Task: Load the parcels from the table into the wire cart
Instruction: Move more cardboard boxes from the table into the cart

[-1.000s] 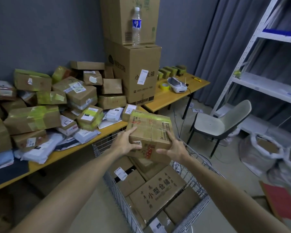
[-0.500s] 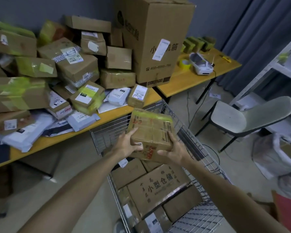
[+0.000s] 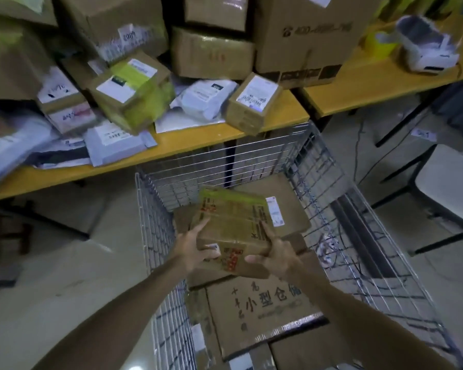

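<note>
We begin at the left fingers [image 3: 211,254], curled under the near face of the held parcel [image 3: 233,222], thumb laid on its top; the left hand [image 3: 191,249] grips its near left corner. The right fingers [image 3: 253,259] wrap under in the same way, thumb up on top, so the right hand [image 3: 274,256] grips the near right corner. The parcel is a brown carton with yellow-green tape along its far edge and red print on its near face. It sits between the walls of the wire cart [image 3: 155,209], above a flat brown box [image 3: 289,206]; we cannot tell whether the two touch. Nearer us in the cart lies a large carton with black characters [image 3: 265,308]. The cart stands just beside the yellow table [image 3: 198,140], where a small labelled box [image 3: 251,102], a white mailer [image 3: 203,100] and a green-taped box [image 3: 134,89] lie among more parcels
</note>
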